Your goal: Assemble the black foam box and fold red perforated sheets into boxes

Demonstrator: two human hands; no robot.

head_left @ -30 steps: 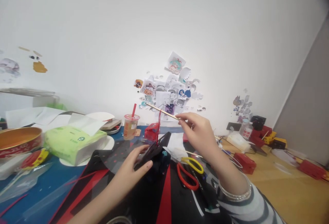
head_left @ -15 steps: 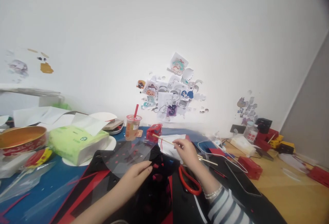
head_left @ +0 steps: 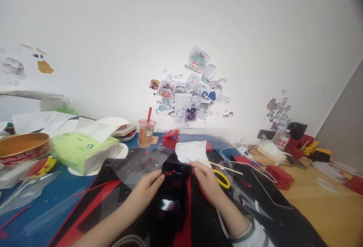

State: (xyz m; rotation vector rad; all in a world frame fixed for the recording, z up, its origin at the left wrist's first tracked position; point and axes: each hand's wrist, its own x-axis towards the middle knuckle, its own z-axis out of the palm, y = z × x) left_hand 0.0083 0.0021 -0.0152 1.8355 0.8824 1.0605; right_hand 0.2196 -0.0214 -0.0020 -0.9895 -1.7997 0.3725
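Observation:
A glossy black box-like piece (head_left: pixel 171 190) stands in front of me, with small red bits near its top edge; its exact kind I cannot tell. My left hand (head_left: pixel 149 184) is closed on its upper left edge, thumb toward me. At its upper right corner, my right hand (head_left: pixel 206 180) pinches with fingertips together. Just past the right hand lie thin wooden sticks (head_left: pixel 228 168) and a yellow looped handle (head_left: pixel 222 179), probably of scissors. A sheet of white paper (head_left: pixel 191 150) lies behind the black piece.
A drink cup (head_left: pixel 145 135) with a red straw and a red box (head_left: pixel 170 139) stand at the back. To the left are a green tissue pack (head_left: pixel 85 150) and a bowl (head_left: pixel 25 156). A phone (head_left: pixel 270 190) and a white cable (head_left: pixel 246 167) lie right.
My right hand has let go of the wooden stick and come down to the black piece's upper right corner. The yellow handle now shows, while the red scissor handle is mostly out of sight.

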